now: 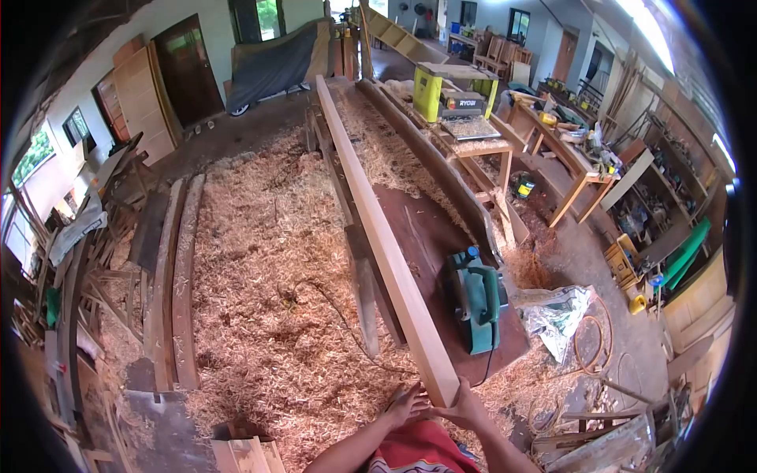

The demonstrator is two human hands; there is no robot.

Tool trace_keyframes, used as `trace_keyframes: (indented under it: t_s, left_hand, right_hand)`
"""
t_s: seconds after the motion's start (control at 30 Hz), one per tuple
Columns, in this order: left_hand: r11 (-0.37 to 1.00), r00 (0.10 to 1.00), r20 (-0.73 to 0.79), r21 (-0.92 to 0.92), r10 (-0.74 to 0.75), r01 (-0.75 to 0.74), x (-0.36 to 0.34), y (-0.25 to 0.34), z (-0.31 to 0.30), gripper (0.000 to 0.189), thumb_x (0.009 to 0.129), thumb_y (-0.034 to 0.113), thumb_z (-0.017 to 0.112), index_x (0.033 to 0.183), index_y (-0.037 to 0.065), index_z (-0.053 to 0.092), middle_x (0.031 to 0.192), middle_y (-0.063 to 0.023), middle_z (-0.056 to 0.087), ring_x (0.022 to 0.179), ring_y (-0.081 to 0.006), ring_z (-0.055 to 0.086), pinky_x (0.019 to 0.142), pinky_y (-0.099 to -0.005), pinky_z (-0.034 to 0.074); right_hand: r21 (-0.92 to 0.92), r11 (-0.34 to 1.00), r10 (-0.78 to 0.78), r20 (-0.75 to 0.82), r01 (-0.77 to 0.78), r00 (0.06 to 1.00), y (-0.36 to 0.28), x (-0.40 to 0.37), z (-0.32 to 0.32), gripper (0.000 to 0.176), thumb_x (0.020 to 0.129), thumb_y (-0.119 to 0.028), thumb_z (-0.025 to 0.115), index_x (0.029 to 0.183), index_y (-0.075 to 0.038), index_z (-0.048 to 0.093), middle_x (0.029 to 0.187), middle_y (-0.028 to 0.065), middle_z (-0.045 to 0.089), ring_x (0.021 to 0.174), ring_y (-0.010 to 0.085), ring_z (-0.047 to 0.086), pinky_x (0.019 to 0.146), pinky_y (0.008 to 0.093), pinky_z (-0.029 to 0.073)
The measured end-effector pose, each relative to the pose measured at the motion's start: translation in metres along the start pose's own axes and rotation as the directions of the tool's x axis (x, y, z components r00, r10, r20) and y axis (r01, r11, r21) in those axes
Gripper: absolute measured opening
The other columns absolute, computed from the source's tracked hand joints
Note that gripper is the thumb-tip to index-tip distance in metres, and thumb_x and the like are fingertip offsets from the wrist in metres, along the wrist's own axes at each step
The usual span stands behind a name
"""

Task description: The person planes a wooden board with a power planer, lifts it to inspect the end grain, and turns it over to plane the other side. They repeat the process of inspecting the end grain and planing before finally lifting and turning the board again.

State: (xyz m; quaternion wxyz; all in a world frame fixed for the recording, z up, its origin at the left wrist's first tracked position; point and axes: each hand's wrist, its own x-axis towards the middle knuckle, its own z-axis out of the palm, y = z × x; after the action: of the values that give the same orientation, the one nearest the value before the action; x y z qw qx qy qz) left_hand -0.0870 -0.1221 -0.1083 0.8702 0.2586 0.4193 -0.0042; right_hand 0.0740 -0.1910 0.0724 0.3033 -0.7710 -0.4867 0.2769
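A long, pale wooden beam (378,225) runs from the person's body far up the view, lying along a workbench (493,359). At its near end my right hand (463,407) grips the beam, the thumb on its end. Just left of that end is my left hand (408,407), its fingers spread beside the wood; nothing is held in it. A green power planer (478,303) rests on the bench to the right of the beam, with a dark cord trailing from it.
Wood shavings (260,276) cover the floor at left. Dark planks (185,292) lie there. A dark slab (430,162) lies right of the beam. Beyond it stands a green thickness planer (461,98). A silvery plastic bag (557,319) and hose (593,347) sit at right.
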Motion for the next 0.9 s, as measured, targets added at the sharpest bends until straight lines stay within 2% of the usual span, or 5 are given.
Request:
trace_keyframes:
  t_s: [0.07,0.3,0.57,0.63,0.9]
  left_hand:
    - [0.998,0.998,0.014,0.015,0.057,-0.057,-0.008,-0.013,0.009,0.071,0.098,0.062,0.041,0.150,0.013,0.035,0.143,-0.0097,0.050,0.133,-0.0258,0.046,0.111,-0.0429,0.030]
    - [0.949,0.950,-0.029,-0.025,0.312,-0.313,-0.085,-0.021,-0.021,0.067,0.100,0.049,0.049,0.151,0.008,0.034,0.145,-0.0106,0.050,0.132,-0.0260,0.048,0.112,-0.0447,0.032]
    - [0.758,0.775,-0.026,-0.186,0.632,-0.625,-0.269,0.063,0.010,0.061,0.090,0.024,0.062,0.141,-0.003,0.041,0.136,-0.0162,0.055,0.125,-0.0259,0.055,0.108,-0.0412,0.044]
    - [0.789,0.791,-0.205,-0.112,0.577,-0.604,-0.306,0.095,0.027,0.059,0.091,0.025,0.061,0.140,-0.003,0.044,0.132,-0.0177,0.058,0.121,-0.0270,0.058,0.104,-0.0430,0.047]
    - [0.536,0.536,0.039,0.022,0.843,-0.844,-0.403,0.176,0.116,0.061,0.097,0.046,0.053,0.139,0.002,0.046,0.129,-0.0158,0.062,0.113,-0.0294,0.065,0.095,-0.0466,0.055]
  right_hand:
    - [-0.079,0.915,0.393,-0.044,-0.396,0.918,-0.008,-0.025,0.015,0.070,0.066,-0.035,0.083,0.118,0.004,0.056,0.105,0.0259,0.067,0.097,0.0396,0.067,0.084,0.0440,0.053]
    - [0.119,0.978,0.158,0.108,-0.170,0.982,-0.019,-0.046,0.003,0.068,0.069,-0.029,0.082,0.122,0.007,0.058,0.100,0.0211,0.071,0.093,0.0281,0.070,0.083,0.0380,0.055]
    - [0.803,0.443,-0.067,0.473,-0.398,0.879,-0.121,-0.081,-0.030,0.076,0.086,-0.042,0.070,0.141,0.002,0.042,0.127,0.0135,0.060,0.110,0.0221,0.063,0.093,0.0380,0.053]
    - [0.886,0.320,-0.292,0.428,-0.334,0.855,-0.125,-0.078,-0.038,0.086,0.081,-0.043,0.077,0.144,0.001,0.039,0.131,0.0148,0.058,0.115,0.0236,0.061,0.096,0.0404,0.053]
    - [0.952,0.298,-0.627,0.138,0.072,0.767,-0.196,-0.056,-0.093,0.059,0.088,-0.007,0.069,0.141,0.001,0.044,0.128,0.0137,0.062,0.113,0.0235,0.064,0.098,0.0342,0.050]
